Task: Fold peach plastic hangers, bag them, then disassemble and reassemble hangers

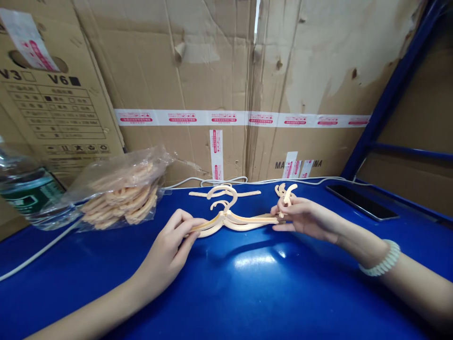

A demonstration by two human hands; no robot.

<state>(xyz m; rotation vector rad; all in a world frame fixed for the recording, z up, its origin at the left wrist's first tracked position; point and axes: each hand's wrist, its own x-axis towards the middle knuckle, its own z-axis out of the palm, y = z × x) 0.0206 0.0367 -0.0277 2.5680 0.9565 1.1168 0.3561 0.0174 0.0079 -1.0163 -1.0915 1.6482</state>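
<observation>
In the middle of the head view is a peach-coloured clothes hanger (244, 220), its hook pointing up. A second hook behind it suggests another hanger lies close by. My left hand (180, 236) pinches the hanger's left end between thumb and fingers. At the other end, my right hand (311, 217) grips a loose hanger hook (288, 193) between thumb and forefinger, while its lower fingers are by the hanger's right tip. Whether those fingers touch the tip is unclear. More small hook pieces (279, 189) show just behind this hand. A thin peach bar (253, 193) lies behind the hanger.
On the left, a clear plastic bag (123, 189) holds several peach hangers, beside a water bottle (30, 193). A black phone (361, 202) rests at right on the blue table (233, 293). White cable (307, 180) runs along the taped cardboard (177, 85) behind. Blue metal frame (382, 99) stands right.
</observation>
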